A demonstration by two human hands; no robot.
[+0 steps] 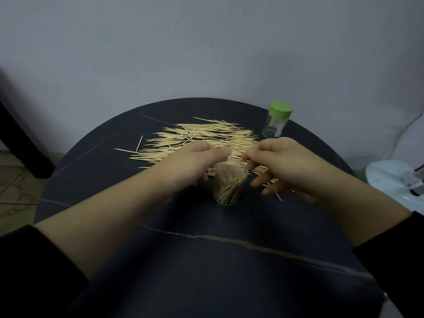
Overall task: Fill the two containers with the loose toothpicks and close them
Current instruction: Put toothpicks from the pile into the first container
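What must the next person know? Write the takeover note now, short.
Left hand: fingers curled at the rim of the open jar; grip unclear.
Right hand: thumb and forefinger together above that rim; contents unclear.
The open jar, mid-table, is partly filled. Green-lidded jar, far right, is closed and looks nearly empty.
Left to do: load the loose toothpicks piled behind, close both.

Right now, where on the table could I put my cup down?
Bare table lies nearest the camera, before the open container, and left of the toothpick pile. Crowded: the pile behind that container, over to the green-lidded container.
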